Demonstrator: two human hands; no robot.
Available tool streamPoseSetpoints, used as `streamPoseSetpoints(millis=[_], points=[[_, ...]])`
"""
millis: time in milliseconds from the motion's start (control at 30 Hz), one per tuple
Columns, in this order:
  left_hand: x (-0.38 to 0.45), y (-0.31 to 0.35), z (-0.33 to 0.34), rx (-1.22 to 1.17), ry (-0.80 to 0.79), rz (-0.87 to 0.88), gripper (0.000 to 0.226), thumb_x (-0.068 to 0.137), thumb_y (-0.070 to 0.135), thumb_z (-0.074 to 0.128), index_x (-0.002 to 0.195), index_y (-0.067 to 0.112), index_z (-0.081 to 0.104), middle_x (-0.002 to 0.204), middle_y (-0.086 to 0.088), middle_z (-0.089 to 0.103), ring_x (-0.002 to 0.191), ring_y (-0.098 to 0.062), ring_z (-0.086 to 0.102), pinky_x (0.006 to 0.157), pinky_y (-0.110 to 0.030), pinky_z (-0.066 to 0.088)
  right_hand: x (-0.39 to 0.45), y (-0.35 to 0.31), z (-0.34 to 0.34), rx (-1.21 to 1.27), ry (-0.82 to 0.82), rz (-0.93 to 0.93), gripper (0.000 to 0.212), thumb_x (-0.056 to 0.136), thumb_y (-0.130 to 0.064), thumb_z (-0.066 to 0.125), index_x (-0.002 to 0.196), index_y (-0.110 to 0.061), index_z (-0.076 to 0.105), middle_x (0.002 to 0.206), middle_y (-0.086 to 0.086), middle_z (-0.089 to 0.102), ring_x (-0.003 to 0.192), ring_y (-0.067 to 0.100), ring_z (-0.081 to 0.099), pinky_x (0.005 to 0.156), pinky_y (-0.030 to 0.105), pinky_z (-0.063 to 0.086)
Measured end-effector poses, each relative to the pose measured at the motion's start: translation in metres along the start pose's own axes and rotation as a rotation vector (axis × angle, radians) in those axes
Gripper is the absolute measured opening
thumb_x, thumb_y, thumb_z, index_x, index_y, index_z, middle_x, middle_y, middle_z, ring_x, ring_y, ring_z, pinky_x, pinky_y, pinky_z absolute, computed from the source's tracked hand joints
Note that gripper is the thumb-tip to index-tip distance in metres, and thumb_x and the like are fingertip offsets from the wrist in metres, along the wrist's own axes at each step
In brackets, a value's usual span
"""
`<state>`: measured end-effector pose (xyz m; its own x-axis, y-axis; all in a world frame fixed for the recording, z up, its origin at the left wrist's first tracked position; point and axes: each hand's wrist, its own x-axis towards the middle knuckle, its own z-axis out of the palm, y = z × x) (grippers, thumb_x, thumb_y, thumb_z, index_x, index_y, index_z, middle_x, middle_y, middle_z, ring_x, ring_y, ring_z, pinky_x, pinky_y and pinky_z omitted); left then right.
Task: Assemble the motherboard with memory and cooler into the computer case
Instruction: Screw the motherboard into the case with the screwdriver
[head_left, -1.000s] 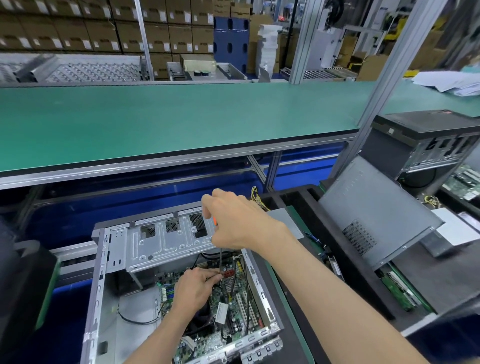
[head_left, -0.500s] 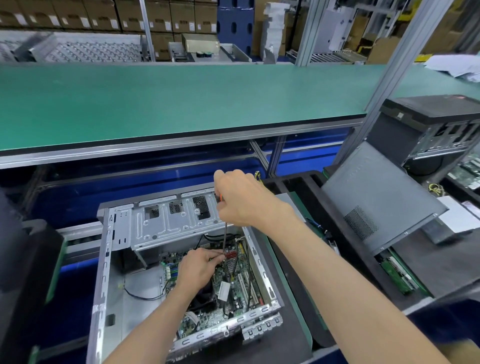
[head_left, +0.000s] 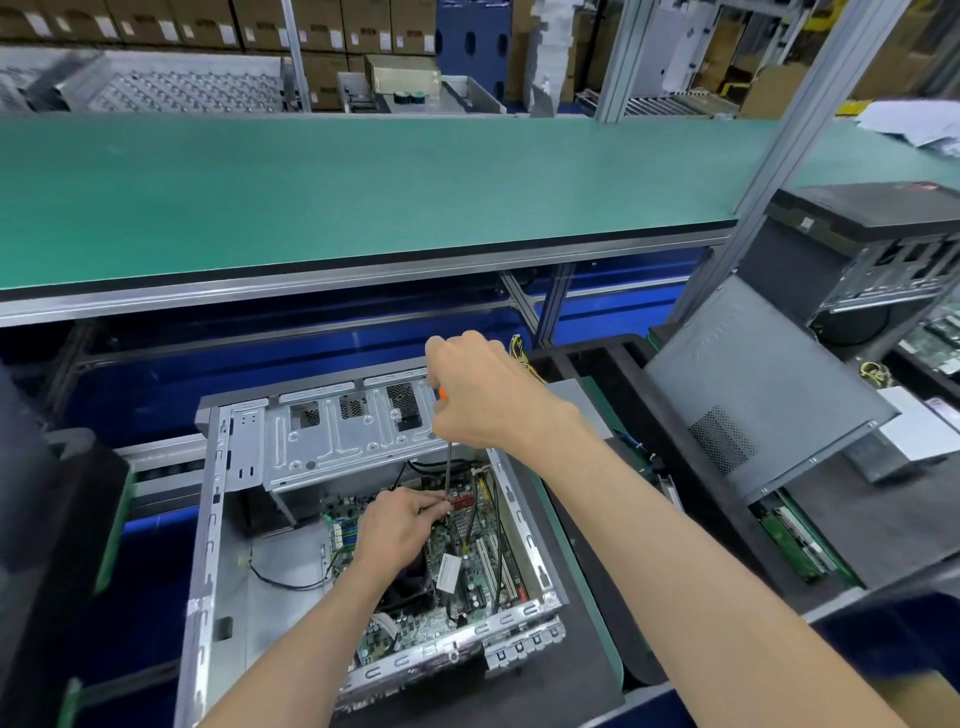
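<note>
An open grey computer case (head_left: 208, 519) lies on its side in front of me, with a green motherboard (head_left: 467, 566) inside it. A black cooler (head_left: 410, 587) sits on the board, partly hidden under my left forearm. My right hand (head_left: 483, 395) grips the orange handle of a screwdriver (head_left: 448, 473) held upright, its tip down at the board's far edge. My left hand (head_left: 400, 525) rests over the board and pinches the shaft near the tip. Memory modules cannot be made out.
A metal drive bracket (head_left: 332, 436) spans the case's far end. A grey side panel (head_left: 748, 395) leans at the right against a second black case (head_left: 857, 244). A green bench (head_left: 363, 187) runs across behind, and a black tray edge (head_left: 57, 519) stands at the left.
My view has tilted down slightly and the case sits a little further right in frame. Both hands stay on the screwdriver at the same spot on the board.
</note>
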<state>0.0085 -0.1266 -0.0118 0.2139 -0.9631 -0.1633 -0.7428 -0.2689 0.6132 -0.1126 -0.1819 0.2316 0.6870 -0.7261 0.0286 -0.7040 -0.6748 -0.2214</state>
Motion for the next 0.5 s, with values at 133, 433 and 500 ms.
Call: streamPoseSetpoints(millis=[133,433,500], points=[[-0.001,0.0,0.0,0.014,0.006,-0.001,0.021,0.095,0.049,0.061,0.104,0.038,0.077,0.115,0.03,0.067,0.083,-0.001,0.065,0.07,-0.027,0.056,-0.002,-0.008,0.005,0.027,0.089,0.061,0.025,0.077,-0.011,0.063,0.082,-0.012,0.039,0.076,0.001,0.034,0.076,0.031,0.04,0.052,0.03,0.025],[-0.003,0.003,-0.004,-0.092,-0.001,-0.001,0.016,0.092,0.048,0.065,0.096,0.04,0.079,0.111,0.032,0.068,0.077,0.002,0.062,0.068,-0.028,0.055,-0.003,-0.012,0.012,0.061,0.15,0.091,0.03,0.081,-0.01,0.062,0.096,-0.012,0.037,0.075,0.001,0.034,0.076,0.031,0.043,0.051,0.032,0.023],[-0.003,0.003,-0.005,-0.177,-0.005,0.006,0.013,0.091,0.044,0.068,0.092,0.038,0.079,0.108,0.03,0.069,0.085,0.001,0.065,0.076,-0.035,0.057,-0.004,-0.012,0.015,0.061,0.154,0.045,0.029,0.082,-0.007,0.06,0.098,-0.012,0.036,0.074,0.002,0.036,0.074,0.033,0.044,0.051,0.034,0.027]])
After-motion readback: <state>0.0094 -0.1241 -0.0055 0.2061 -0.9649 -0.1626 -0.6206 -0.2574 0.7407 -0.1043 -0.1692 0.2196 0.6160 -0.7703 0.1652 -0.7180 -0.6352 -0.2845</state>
